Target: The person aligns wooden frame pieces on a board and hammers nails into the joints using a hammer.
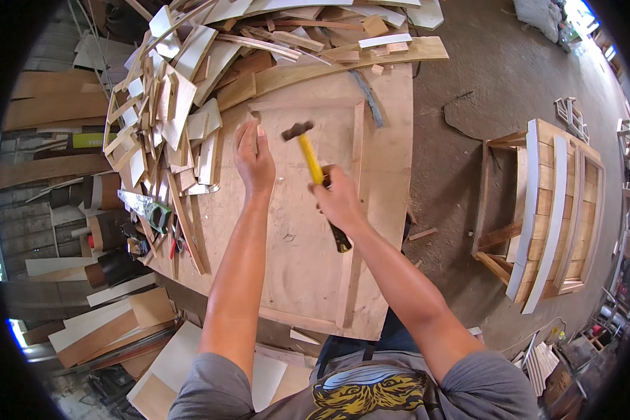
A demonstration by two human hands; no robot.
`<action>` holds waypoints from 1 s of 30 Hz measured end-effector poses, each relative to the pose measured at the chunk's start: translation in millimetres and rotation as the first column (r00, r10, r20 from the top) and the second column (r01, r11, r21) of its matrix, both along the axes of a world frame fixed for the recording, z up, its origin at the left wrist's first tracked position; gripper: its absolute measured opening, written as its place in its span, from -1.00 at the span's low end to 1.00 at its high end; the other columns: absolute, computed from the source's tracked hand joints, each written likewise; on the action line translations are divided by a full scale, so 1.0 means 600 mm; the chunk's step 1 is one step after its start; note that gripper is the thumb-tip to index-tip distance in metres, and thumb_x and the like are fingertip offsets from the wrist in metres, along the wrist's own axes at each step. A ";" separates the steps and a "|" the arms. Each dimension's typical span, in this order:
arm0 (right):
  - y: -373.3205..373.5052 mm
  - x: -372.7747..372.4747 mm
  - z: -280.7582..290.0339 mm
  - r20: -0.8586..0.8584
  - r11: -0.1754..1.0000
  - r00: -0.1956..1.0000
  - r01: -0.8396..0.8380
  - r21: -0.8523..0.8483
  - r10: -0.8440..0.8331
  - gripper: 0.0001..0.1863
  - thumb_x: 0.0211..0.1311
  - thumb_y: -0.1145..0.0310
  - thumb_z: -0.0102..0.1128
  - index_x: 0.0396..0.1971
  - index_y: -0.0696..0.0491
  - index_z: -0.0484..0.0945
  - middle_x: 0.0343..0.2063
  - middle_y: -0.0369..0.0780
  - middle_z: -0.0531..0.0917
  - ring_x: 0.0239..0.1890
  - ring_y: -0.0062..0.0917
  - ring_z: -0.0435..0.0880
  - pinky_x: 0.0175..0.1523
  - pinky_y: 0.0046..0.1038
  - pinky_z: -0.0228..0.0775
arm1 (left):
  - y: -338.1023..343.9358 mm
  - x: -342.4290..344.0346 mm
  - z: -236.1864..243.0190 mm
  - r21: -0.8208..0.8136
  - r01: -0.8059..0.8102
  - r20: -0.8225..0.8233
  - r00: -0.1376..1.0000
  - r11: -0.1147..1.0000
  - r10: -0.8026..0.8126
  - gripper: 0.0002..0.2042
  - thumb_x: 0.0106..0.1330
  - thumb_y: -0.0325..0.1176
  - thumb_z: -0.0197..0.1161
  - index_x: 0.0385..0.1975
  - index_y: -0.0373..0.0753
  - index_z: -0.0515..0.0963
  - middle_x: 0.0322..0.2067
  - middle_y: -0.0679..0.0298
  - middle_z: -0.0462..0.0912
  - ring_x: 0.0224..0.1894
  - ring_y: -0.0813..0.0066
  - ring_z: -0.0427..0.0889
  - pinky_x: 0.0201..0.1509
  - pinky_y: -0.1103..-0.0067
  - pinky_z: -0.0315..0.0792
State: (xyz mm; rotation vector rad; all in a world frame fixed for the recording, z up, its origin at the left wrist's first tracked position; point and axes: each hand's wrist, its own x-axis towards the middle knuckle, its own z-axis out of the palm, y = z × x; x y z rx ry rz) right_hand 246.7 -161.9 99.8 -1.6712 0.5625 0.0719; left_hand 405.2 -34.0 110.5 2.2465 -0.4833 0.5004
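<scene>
In my right hand (339,196) is a hammer (311,155) with a dark metal head, a yellow shaft and a black grip. Its head is raised over the board, a little right of my left hand (254,157). The fingers of that left hand are drawn together at the far left corner of a thin wooden frame (358,143); whatever they pinch is hidden or too small to make out. The frame lies flat on a plywood-topped worktable (388,161). My left forearm covers part of its left side.
Wood offcuts (182,105) are heaped along the table's far and left sides. A handsaw (147,208) and red-handled pliers (175,246) lie at the left edge. A grey strip (369,98) rests on the far right. On the floor at right stands a slatted wooden structure (549,210).
</scene>
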 end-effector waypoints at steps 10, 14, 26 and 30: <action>-0.175 -0.098 -0.004 -0.093 0.796 0.829 0.557 0.238 -0.552 -0.54 0.53 0.30 0.22 0.32 0.13 0.45 -0.44 -0.27 0.59 -0.58 -0.65 0.54 -0.45 -0.47 0.44 | -0.229 -0.030 -0.100 0.178 0.305 -0.099 0.952 0.936 -0.291 -0.66 0.55 -0.27 0.21 0.18 -0.32 0.63 0.24 -0.13 0.60 0.41 -0.19 0.43 0.54 0.15 0.27; -0.212 -0.105 -0.051 0.051 0.846 0.862 0.504 -0.172 -0.504 -0.49 0.43 0.33 0.29 0.29 0.19 0.48 -0.16 0.01 0.76 -0.15 -0.19 0.79 0.01 -0.23 0.58 | -0.269 -0.019 -0.117 0.228 0.250 -0.082 0.968 0.941 -0.237 -0.65 0.53 -0.21 0.24 0.14 -0.31 0.65 0.23 -0.11 0.60 0.40 -0.19 0.43 0.51 0.12 0.29; -0.278 -0.058 -0.049 0.096 0.814 0.808 0.579 0.055 -0.581 -0.49 0.37 0.41 0.34 0.28 0.18 0.51 -0.08 -0.01 0.76 -0.05 -0.34 0.75 0.13 -0.32 0.53 | -0.410 0.050 -0.027 0.717 0.162 -0.275 0.960 0.679 0.061 -0.56 0.34 0.08 0.29 -0.13 -0.18 0.82 0.07 0.03 0.72 0.28 -0.04 0.52 0.42 0.15 0.31; -0.297 -0.058 -0.047 0.091 0.802 0.797 0.595 0.053 -0.597 -0.49 0.37 0.43 0.33 0.28 0.19 0.51 -0.10 -0.04 0.76 -0.08 -0.44 0.73 0.10 -0.37 0.53 | -0.449 0.086 -0.041 0.744 0.219 -0.372 0.921 0.631 0.119 -0.56 0.26 0.06 0.31 -0.12 -0.18 0.82 0.10 -0.01 0.73 0.31 -0.05 0.53 0.40 0.19 0.36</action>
